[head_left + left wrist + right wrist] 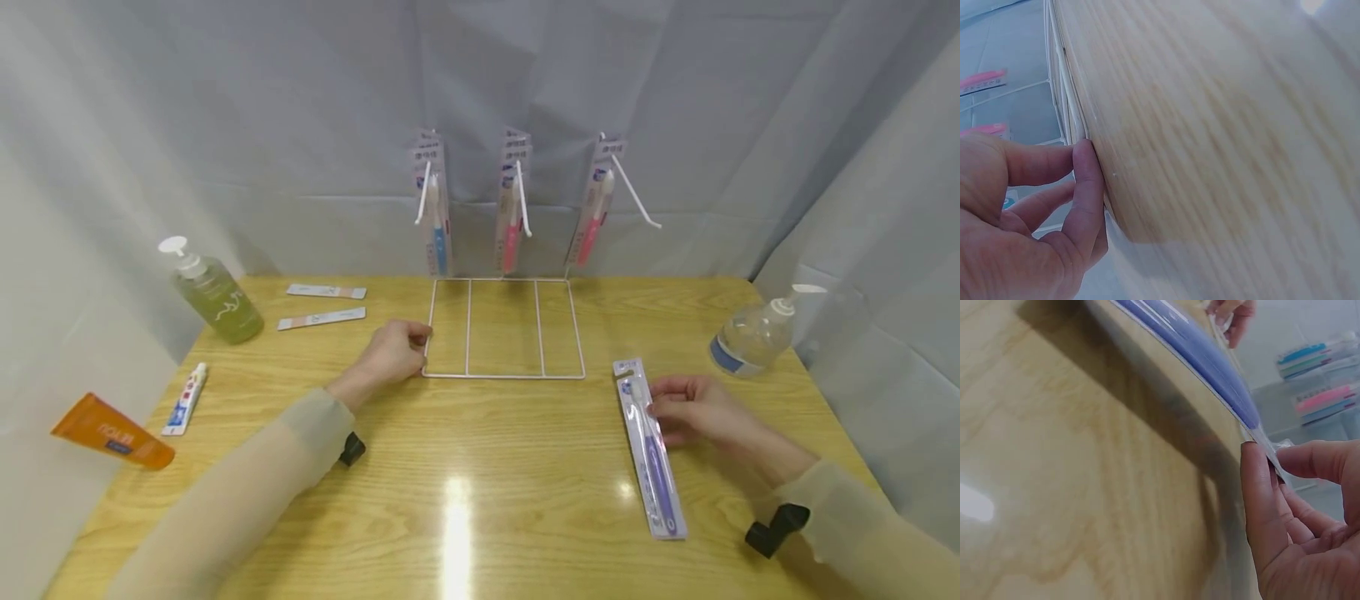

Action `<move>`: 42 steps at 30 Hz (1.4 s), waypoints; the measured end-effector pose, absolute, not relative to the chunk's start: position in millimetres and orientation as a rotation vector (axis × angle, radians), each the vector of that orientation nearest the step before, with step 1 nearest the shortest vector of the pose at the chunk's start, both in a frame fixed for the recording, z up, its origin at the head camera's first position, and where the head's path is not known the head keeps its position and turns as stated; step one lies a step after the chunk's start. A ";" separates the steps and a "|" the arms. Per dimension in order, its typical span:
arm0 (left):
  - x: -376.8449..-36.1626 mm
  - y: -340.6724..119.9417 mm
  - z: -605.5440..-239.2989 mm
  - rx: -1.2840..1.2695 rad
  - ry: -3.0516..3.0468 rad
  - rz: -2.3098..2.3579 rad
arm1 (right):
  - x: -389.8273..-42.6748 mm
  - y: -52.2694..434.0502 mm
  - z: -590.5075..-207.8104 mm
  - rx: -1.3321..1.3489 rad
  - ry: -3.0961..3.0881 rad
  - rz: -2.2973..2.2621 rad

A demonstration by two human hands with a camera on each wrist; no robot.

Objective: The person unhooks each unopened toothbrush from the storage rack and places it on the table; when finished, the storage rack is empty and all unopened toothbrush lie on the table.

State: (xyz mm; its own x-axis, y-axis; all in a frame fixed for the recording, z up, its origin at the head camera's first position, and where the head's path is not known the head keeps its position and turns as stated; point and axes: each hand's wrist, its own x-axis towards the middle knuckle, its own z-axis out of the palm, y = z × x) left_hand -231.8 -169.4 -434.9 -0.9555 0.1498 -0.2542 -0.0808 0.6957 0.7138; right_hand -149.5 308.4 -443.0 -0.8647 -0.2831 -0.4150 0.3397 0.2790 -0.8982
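Observation:
A white wire display rack [504, 377] stands at the back of the table, its flat base on the wood. My left hand [396, 348] pinches the front left corner of that base; thumb and fingertips meet at the wire in the left wrist view. Over the right part of the table, my right hand [701, 410] holds a packaged purple toothbrush [654, 467] between thumb and fingers by its right edge. Packaged toothbrushes with a blue handle [439, 250], a pink handle [512, 247] and another pink handle [589, 242] hang in front on the rack's hooks.
At left are a green pump bottle [225, 304], two slim sachets [322, 318], a toothpaste tube [185, 400] and an orange tube [112, 432]. A clear pump bottle [753, 337] stands at right, beyond my right hand. Grey curtain [300, 125] hangs behind the table.

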 end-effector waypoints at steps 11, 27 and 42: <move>-232.5 -172.0 -433.4 0.055 2.634 1.130 | -140.8 309.0 -453.6 0.101 2.126 -1.514; -234.1 -169.5 -434.4 0.071 2.651 1.076 | -134.7 302.8 -446.3 0.124 2.400 -1.298; -233.1 -168.6 -433.2 0.073 2.664 1.073 | -159.1 297.2 -412.9 -0.291 2.686 -1.146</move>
State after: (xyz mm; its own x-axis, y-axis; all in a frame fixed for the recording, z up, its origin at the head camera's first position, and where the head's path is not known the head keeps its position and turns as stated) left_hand -233.1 -168.6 -433.2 -0.9628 0.1456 -0.2275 -0.0528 0.7246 0.6872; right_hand -159.1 297.2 -412.9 -0.9593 -0.2597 -0.1113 -0.0995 0.6791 -0.7273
